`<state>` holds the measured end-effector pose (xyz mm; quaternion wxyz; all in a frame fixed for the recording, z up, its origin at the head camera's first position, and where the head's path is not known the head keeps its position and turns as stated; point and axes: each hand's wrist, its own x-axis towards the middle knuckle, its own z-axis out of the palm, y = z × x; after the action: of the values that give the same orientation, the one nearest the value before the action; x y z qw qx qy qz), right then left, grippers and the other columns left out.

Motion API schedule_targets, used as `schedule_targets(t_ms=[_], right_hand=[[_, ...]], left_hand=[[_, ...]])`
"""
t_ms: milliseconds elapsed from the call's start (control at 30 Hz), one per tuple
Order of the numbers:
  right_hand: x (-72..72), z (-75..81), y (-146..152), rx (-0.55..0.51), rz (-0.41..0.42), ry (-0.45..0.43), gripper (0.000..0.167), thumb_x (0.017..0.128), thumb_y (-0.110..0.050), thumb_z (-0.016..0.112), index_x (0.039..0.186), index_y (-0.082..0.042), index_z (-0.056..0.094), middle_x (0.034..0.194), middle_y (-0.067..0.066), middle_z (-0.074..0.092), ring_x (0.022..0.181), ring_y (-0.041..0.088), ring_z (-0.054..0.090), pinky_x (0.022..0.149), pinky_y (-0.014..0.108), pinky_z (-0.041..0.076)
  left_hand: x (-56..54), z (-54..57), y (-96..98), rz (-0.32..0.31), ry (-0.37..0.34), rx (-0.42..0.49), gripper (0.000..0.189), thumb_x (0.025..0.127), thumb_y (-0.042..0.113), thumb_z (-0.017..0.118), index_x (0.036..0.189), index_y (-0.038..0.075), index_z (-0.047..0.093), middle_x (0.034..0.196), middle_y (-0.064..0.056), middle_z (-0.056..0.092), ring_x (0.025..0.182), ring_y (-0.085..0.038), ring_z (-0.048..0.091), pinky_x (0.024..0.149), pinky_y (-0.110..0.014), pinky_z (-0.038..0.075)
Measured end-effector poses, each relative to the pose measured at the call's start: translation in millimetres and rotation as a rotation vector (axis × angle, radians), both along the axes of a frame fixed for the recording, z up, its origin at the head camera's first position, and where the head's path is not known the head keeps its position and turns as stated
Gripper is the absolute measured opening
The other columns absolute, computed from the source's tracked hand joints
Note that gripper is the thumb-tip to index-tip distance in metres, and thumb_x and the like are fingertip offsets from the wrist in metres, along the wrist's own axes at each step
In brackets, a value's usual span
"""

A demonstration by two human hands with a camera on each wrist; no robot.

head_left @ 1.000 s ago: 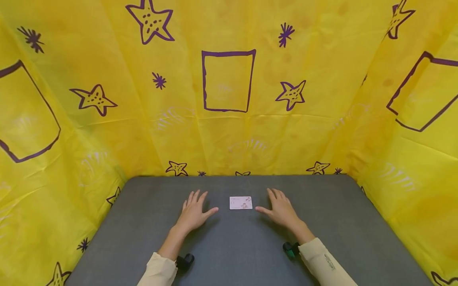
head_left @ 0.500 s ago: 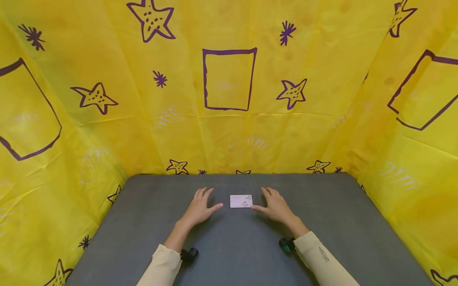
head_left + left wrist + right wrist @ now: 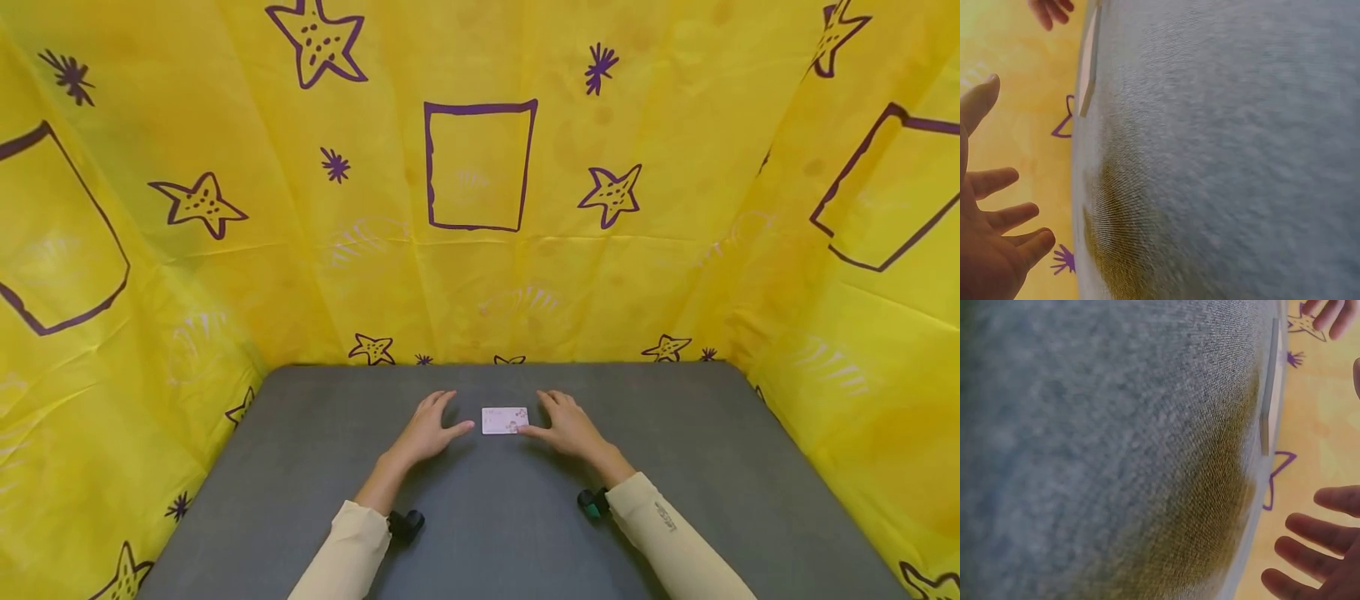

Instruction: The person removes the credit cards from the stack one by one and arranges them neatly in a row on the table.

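Observation:
A small flat white box with reddish printed figures lies on the grey table between my hands in the head view. Seen edge-on, the box shows a thin side in the left wrist view, and in the right wrist view the box does too. My left hand is at its left with fingers spread, the thumb tip just short of its edge. On the other side, my right hand has its fingers spread as well; its thumb overlaps the box's near right corner in the head view. Both hands hold nothing.
The grey table ends at the back against a yellow cloth wall with purple stars and frames drawn on it. More yellow cloth rises at the left and right. A dark wrist camera sits at the left cuff, another at the right.
Both hands have moved inward toward the box, the left going right and the right going left. The box has stayed in place on the table.

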<state>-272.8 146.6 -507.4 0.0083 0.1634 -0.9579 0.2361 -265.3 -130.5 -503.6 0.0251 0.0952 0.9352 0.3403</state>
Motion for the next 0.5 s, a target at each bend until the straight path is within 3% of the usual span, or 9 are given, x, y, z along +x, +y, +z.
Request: schedule_targets(t_ms=[167,500], right_hand=[[-4.6,-1.8,-6,-0.007,0.010,0.000,0.086,0.082,-0.057,0.069,0.142,0.001,0.046,0.139,0.022,0.051,0.127,0.039,0.048,0.104,0.055,0.039],[-13.0,-4.4,-19,-0.005,0.066,-0.008,0.080,0.083,-0.052,0.071,0.138,0.003,0.051,0.134,0.022,0.054,0.120,0.037,0.052,0.101,0.052,0.042]], left_hand=[[-7.0,0.0,4.2,0.003,-0.002,0.017,0.077,0.085,0.049,0.069,0.146,0.010,0.043,0.151,-0.019,0.039,0.140,-0.039,0.035,0.110,-0.058,0.031],[-15.6,-2.7,16.1,-0.064,0.007,0.005,0.075,0.084,0.043,0.073,0.143,0.006,0.046,0.143,-0.020,0.046,0.132,-0.037,0.041,0.108,-0.055,0.036]])
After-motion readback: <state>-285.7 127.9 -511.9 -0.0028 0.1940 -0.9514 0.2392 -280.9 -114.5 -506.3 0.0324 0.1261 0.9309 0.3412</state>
